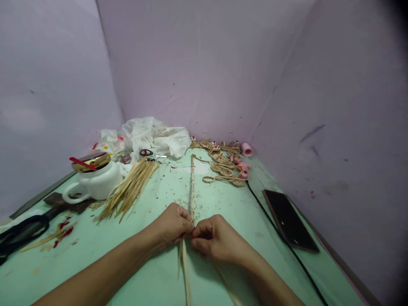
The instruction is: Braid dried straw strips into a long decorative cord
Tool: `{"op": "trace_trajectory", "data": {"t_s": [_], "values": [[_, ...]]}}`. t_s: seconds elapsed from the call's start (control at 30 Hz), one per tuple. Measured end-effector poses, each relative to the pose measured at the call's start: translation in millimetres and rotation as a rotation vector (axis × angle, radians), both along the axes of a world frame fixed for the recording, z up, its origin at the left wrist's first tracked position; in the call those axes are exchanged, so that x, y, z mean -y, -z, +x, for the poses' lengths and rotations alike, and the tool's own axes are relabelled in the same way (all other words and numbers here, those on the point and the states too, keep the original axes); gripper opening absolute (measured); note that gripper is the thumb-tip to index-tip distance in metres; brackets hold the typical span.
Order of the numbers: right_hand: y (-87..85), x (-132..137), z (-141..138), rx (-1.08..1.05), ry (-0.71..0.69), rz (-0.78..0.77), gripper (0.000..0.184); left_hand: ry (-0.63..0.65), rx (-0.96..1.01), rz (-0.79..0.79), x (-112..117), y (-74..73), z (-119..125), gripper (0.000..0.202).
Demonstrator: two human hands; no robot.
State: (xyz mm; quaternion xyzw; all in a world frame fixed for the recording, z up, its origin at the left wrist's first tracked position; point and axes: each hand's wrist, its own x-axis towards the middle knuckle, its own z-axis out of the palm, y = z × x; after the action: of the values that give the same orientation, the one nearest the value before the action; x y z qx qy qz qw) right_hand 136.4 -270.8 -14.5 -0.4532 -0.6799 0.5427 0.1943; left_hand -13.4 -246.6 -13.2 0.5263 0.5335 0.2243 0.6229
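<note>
A thin braid of straw-coloured strips (193,187) runs straight away from me along the pale green table, its far end near the coiled pieces. At its near end, my left hand (175,222) is closed, thumb and fingers pinching the braid. My right hand (214,238) meets it from the other side, fingers curled in a pinch on the strips. Loose flat strips (186,267) hang from between the hands toward the table's near side. Another strip (227,284) trails below my right hand. The fingertips cover the spot where the strips cross.
Left: a bundle of dry strips (129,189), a white mug (101,182) with a gold lid, black-handled scissors (30,231). Back: a white plastic bag (156,134), coiled braided pieces (223,170), a pink glue gun (244,170). Right: its black cord (287,242) and a phone (290,219). Walls enclose the table.
</note>
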Motion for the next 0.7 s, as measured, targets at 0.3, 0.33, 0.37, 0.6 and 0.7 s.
{"op": "trace_trajectory", "data": {"t_s": [0.3,0.33,0.37,0.6,0.7], "values": [[-23.7,-13.6,47.2,-0.150,-0.214,-0.291,0.030,0.026,0.071,-0.023,-4.2,-5.2,-5.8,0.007],[-23.0,-15.6,45.6,-0.221,-0.063,-0.225,0.030,0.026,0.074,-0.022,-3.8,-5.7,-5.4,0.006],[-21.5,-17.0,41.7,-0.281,0.072,-0.194,0.030,0.025,0.074,-0.020,-3.4,-6.3,-4.8,0.005],[0.5,-13.7,-2.2,-0.317,0.208,-0.387,0.021,0.102,0.045,0.036,-1.3,-8.7,-2.9,0.005],[5.8,-14.0,-7.3,-0.232,0.315,-0.276,0.017,0.113,-0.010,0.096,-0.8,-5.9,-4.4,0.005]]}}
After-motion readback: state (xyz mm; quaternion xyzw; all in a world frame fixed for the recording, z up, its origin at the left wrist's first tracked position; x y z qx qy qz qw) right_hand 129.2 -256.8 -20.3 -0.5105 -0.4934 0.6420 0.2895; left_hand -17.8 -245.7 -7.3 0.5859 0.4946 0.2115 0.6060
